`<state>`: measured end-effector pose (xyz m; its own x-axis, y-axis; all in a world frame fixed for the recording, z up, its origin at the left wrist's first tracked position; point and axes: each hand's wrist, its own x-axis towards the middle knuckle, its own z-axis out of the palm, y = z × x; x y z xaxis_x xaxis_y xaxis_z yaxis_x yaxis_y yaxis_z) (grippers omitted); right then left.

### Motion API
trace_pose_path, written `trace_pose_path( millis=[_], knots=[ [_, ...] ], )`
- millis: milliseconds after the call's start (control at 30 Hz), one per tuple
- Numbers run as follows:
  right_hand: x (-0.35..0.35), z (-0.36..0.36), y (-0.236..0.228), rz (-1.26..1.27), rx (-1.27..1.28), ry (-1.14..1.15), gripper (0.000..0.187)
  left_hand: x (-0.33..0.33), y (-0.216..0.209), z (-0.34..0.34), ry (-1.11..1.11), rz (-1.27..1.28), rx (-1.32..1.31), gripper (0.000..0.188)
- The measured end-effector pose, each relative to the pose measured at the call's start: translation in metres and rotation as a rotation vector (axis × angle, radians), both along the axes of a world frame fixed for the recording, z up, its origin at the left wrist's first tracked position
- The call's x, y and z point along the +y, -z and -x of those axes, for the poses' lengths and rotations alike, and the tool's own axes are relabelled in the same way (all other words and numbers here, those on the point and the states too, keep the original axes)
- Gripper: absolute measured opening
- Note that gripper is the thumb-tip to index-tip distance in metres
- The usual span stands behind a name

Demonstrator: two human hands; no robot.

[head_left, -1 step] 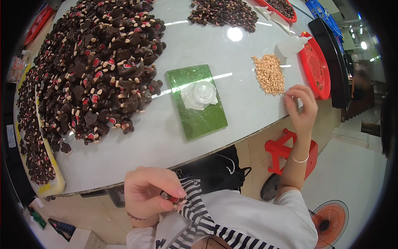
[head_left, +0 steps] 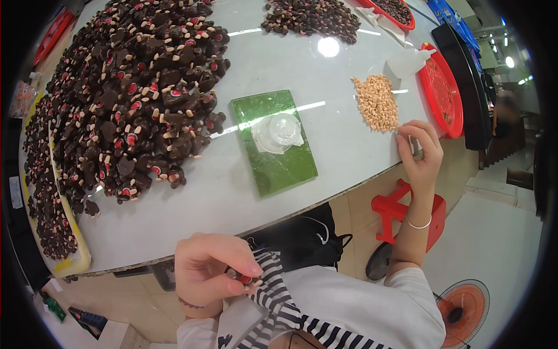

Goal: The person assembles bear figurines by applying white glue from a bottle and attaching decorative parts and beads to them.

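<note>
Close to my body, my left hand (head_left: 212, 270) pinches a small dark piece (head_left: 247, 278) with red and cream parts between thumb and forefinger. My right hand (head_left: 421, 150) is over the table's right side, at the near edge of a pile of small cream pellets (head_left: 376, 102). Its thumb and forefinger tips are close together; whether a pellet is between them is too small to see. In the middle of the table lies a green block (head_left: 276, 174) with a clear round cup (head_left: 283, 132) on a white wrapping on top.
A large heap of dark pieces with red and cream parts (head_left: 133, 99) covers the table's left, beside a yellow-edged tray (head_left: 78, 244). Smaller dark pieces (head_left: 314, 17) lie at the back. A white squeeze bottle (head_left: 407, 63) stands by a red tray (head_left: 444, 87). Below is a red stool (head_left: 392, 212).
The table and its contents sit very slightly further left and up in the picture. My right hand has shifted a touch left with them; my left hand keeps its pinch.
</note>
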<state>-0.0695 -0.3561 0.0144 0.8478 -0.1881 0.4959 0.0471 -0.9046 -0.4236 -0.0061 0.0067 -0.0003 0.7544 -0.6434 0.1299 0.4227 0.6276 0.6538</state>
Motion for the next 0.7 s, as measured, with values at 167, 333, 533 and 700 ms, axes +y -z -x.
trace_pose_path(
  millis=[167,333,533,700],
  knots=[
    [0.010,-0.005,0.001,0.073,0.028,0.045,0.013,-0.003,-0.007,0.006,-0.019,-0.019,0.176,0.022],
    [0.010,-0.010,-0.004,0.120,0.145,0.052,0.011,-0.001,-0.008,0.009,-0.011,-0.029,0.200,0.020],
    [0.039,-0.026,-0.036,-0.157,0.150,-0.261,0.013,0.001,-0.005,0.009,0.018,-0.071,0.132,0.021],
    [0.096,-0.079,-0.061,0.052,0.260,-0.687,0.015,0.003,-0.006,0.005,0.079,-0.046,0.065,0.022]
  ],
)
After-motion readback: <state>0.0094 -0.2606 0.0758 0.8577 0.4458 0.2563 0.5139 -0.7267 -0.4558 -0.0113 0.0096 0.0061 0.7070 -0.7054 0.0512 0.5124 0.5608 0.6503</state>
